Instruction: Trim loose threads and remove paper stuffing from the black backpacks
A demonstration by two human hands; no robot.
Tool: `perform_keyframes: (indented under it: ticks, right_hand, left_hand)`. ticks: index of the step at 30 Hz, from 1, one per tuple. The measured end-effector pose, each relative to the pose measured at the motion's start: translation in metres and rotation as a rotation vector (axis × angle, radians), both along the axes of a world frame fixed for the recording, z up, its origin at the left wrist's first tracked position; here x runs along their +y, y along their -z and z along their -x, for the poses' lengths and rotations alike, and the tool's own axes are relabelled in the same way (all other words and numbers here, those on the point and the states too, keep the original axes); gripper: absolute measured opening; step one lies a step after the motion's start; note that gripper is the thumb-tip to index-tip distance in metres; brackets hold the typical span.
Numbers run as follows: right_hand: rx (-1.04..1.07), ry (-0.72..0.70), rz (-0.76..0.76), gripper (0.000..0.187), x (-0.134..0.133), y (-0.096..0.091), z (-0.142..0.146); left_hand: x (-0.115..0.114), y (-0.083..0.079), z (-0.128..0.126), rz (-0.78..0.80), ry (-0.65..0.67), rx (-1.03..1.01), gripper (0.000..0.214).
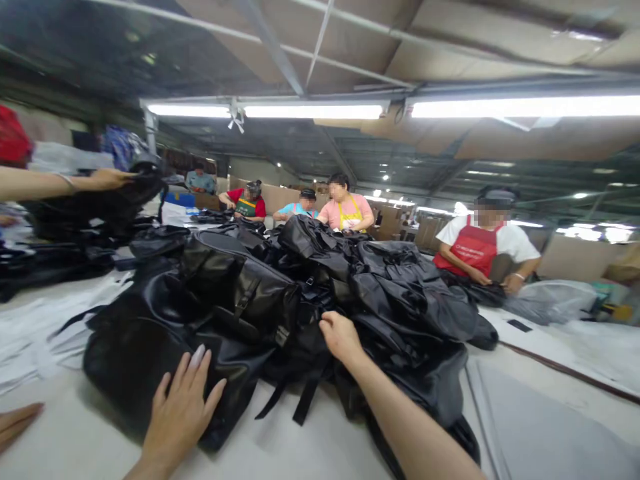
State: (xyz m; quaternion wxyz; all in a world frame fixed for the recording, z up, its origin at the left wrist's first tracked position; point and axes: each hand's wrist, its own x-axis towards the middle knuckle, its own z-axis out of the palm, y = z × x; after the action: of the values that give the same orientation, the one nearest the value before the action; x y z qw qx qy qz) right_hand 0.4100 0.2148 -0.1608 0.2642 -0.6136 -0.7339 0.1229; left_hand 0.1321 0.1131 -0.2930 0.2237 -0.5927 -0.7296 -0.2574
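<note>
My left hand (181, 407) lies with fingers spread on the front of a shiny black backpack (130, 360) at the near left of the table. My right hand (341, 337) is closed, fingertips pinched on black material of a backpack (305, 353) at the front of the heap; the exact part gripped is hidden. Two loose black straps (306, 400) hang onto the white tabletop between my hands. Behind them rises a heap of similar black backpacks (395, 287) with buckles and straps.
At left, another person's hand (113, 179) holds up black material; a further hand (20, 423) rests at the lower left edge. Several people work across the table, one wearing a red apron (467, 248). Grey sheets (550, 420) and clear plastic (555, 300) lie at right.
</note>
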Motion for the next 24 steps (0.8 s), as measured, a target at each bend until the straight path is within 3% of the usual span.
perform_keyframes:
  ticks: [3, 5, 7, 9, 12, 17, 21, 24]
  right_hand:
    - [-0.155, 0.157, -0.125, 0.036, 0.003, -0.037, -0.085]
    - [-0.253, 0.278, -0.130, 0.037, 0.007, -0.057, -0.134]
    - [-0.332, 0.338, -0.110, 0.035, 0.016, -0.071, -0.164]
    - [-0.396, 0.331, -0.102, 0.033, 0.030, -0.079, -0.171]
    - [-0.458, 0.246, -0.136, 0.033, 0.056, -0.085, -0.144]
    - [-0.456, 0.146, -0.240, 0.039, 0.107, -0.092, -0.057]
    - [-0.390, 0.176, -0.287, 0.047, 0.149, -0.095, 0.000]
    - [-0.341, 0.253, -0.275, 0.057, 0.177, -0.096, 0.026]
  left_hand:
    - [0.002, 0.006, 0.002, -0.058, 0.008, -0.018, 0.061]
    - [0.002, 0.010, 0.002, -0.075, 0.006, -0.022, 0.060]
    - [0.002, 0.011, 0.003, -0.079, 0.010, -0.005, 0.060]
    - [0.001, 0.011, 0.005, -0.079, 0.010, 0.008, 0.058]
    - [0.000, 0.010, 0.008, -0.083, 0.011, -0.005, 0.057]
    - [-0.001, 0.010, 0.013, -0.090, 0.024, -0.011, 0.055]
    - [0.002, 0.013, 0.017, -0.098, 0.038, -0.015, 0.056]
    - [0.005, 0.015, 0.019, -0.099, 0.044, -0.044, 0.056]
